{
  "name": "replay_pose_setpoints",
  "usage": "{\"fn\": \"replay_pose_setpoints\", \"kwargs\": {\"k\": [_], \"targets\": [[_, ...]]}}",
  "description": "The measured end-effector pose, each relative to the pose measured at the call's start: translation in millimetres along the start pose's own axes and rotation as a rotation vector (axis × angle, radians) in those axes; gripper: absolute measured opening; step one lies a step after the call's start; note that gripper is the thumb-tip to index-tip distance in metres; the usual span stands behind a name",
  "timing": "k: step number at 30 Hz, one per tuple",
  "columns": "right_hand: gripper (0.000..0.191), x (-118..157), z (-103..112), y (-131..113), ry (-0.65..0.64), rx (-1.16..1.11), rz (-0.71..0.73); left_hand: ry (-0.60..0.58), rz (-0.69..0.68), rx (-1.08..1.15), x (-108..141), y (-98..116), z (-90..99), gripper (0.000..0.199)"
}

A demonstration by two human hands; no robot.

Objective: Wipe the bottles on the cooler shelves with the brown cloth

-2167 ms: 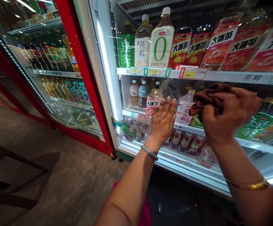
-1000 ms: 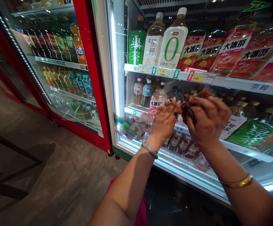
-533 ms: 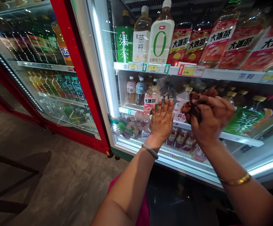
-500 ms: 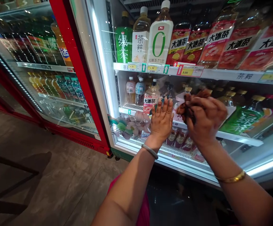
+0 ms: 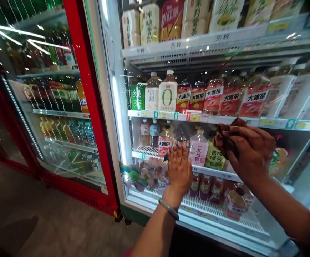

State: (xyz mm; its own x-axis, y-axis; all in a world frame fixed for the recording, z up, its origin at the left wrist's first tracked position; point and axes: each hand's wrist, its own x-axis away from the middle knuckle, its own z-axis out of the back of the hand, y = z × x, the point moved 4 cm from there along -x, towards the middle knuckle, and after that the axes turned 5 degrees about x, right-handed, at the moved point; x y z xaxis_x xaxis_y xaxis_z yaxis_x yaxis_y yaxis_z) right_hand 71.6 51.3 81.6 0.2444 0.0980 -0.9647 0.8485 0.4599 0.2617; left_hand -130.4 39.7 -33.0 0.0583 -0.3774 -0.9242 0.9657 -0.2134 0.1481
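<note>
My left hand (image 5: 179,169) is spread flat on the glass door of a lit drinks fridge, fingers pointing up. A grey-green bangle (image 5: 168,209) circles that wrist. My right hand (image 5: 252,153) is closed around a crumpled dark brown cloth (image 5: 224,137), held up to the glass on the right. Part of the cloth is hidden by my fingers. Flower and leaf decals (image 5: 144,174) lie on the glass just left of my left hand. Behind the glass, a pink-labelled bottle (image 5: 198,149) stands between my two hands.
Shelves of tea bottles fill the fridge, including a white bottle with a green 0 (image 5: 168,92). To the left stands another fridge with a red frame (image 5: 90,107). The grey floor (image 5: 64,217) runs along the front.
The view has tilted up, bringing a higher shelf into sight. My right hand has moved rightward across the glass with the cloth. My left hand stays flat on the door.
</note>
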Motion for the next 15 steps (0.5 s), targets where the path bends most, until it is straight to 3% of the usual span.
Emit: {"fn": "replay_pose_setpoints", "kwargs": {"k": [3, 5, 7, 10, 13, 15], "targets": [[0.026, -5.0, -1.2, -23.0, -0.039, -0.046, 0.211, 0.035, 0.008, -0.033, -1.6, 2.9, 2.8, 0.08], [0.029, 13.3, 1.6, -35.3, -0.131, -0.095, 0.481, 0.064, 0.001, -0.037, -2.2, 4.9, 5.8, 0.082], [0.039, 28.1, 5.3, -29.7, -0.186, -0.062, 0.623, 0.075, -0.026, -0.033, -4.6, 6.8, 8.2, 0.082], [0.039, 6.5, 6.9, 0.4, -0.199, -0.041, 0.567, 0.101, -0.031, -0.02, -17.2, 7.8, 11.7, 0.081], [0.031, -64.0, 0.9, 18.3, -0.094, -0.013, 0.369, 0.149, 0.014, 0.013, -44.3, 7.9, 17.0, 0.081], [0.028, -110.5, -6.2, 10.0, 0.035, -0.004, 0.247, 0.18, 0.027, 0.043, -67.8, 7.3, 22.5, 0.08]]}}
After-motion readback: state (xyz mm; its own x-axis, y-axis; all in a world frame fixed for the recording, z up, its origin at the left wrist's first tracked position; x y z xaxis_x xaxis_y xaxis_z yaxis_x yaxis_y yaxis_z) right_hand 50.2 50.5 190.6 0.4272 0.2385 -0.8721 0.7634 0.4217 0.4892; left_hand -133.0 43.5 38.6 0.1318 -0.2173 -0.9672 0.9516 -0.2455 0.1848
